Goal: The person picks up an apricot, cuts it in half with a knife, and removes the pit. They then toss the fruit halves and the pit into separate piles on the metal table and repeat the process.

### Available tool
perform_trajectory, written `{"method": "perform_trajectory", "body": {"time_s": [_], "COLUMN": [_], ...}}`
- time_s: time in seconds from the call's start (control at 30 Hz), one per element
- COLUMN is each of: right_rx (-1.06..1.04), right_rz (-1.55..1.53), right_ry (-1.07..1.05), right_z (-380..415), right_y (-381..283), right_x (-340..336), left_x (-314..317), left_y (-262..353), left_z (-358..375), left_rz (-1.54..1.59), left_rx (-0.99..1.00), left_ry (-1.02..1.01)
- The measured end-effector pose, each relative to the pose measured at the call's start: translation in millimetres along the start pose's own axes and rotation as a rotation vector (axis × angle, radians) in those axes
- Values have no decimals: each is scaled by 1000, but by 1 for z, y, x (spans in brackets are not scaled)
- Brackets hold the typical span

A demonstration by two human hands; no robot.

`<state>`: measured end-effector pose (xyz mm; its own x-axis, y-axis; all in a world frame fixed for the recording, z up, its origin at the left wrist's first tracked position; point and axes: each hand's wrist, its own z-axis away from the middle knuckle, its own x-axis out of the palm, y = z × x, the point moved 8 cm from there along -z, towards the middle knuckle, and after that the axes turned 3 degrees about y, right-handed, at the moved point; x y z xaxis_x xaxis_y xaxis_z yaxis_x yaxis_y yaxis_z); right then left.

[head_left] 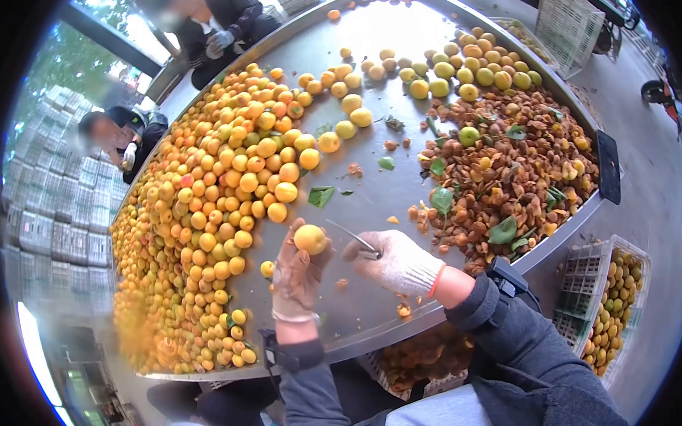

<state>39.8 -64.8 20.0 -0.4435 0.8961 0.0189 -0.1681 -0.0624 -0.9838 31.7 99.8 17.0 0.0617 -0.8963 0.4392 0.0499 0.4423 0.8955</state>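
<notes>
Above the near part of the metal table, my left hand (300,275) in a stained glove is closed around a yellow apricot (310,240). Just to its right, my right hand (399,261) in a white knit glove grips a small knife (353,235); the thin blade points up and left toward the apricot, apart from it. Most of the knife's handle is hidden in my fingers. A big heap of whole apricots (229,179) covers the left side. To the right lies a pile of brown pits and scraps (507,174) mixed with green leaves.
Greenish-yellow fruit (481,64) lies at the far right of the metal table (372,176). A dark phone-like slab (608,167) rests on the right rim. Crates stand below, one with fruit (612,309), another with scraps (426,355). Two people (220,28) work along the far left side.
</notes>
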Motion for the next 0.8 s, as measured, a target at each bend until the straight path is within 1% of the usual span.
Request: {"method": "perform_trajectory", "body": {"time_s": [0.03, 0.1, 0.13, 0.17, 0.23, 0.27, 0.33, 0.47, 0.53, 0.57, 0.63, 0.67, 0.73, 0.8], "right_rx": [-1, 37, 29, 31, -135, -133, -141, -118, -219, -220, -169, -168, -51, -40], "right_rz": [-1, 111, 148, 155, 334, 340, 382, 426, 380, 382, 244, 243, 265, 269], "right_ry": [-16, -123, -114, -119, -128, -131, -69, -70, 18, 14, -37, -40, -52, -45], "right_z": [1, 4, 6, 9, 13, 16, 19, 21, 23, 24, 25, 25, 24, 24], "right_y": [3, 9, 9, 9, -1, -1, -5, -6, -8, -7, -3, -5, 0, 0], "right_x": [6, 22, 26, 29, 35, 37, 38, 43, 43, 45, 50, 51, 49, 47], "left_x": [6, 14, 1, -2, 4, 6, 9, 3, 3, 3, 9, 12, 15, 19], "left_y": [4, -5, -11, -15, -21, -23, -19, -23, -24, -23, -17, -15, -12, -14], "left_z": [10, 27, 29, 31, 34, 35, 37, 41, 43, 44, 48, 49, 50, 49], "left_rz": [-3, 429, 350, 357, 465, 472, 439, 428, 537, 539, 516, 516, 475, 454], "left_rx": [7, -137, -74, -71, -118, -116, -80, -90, -90, -87, -67, -66, -36, -15], "left_ry": [14, 51, 109, 112, 11, 12, 82, 99, 60, 63, 27, 30, 55, 56]}}
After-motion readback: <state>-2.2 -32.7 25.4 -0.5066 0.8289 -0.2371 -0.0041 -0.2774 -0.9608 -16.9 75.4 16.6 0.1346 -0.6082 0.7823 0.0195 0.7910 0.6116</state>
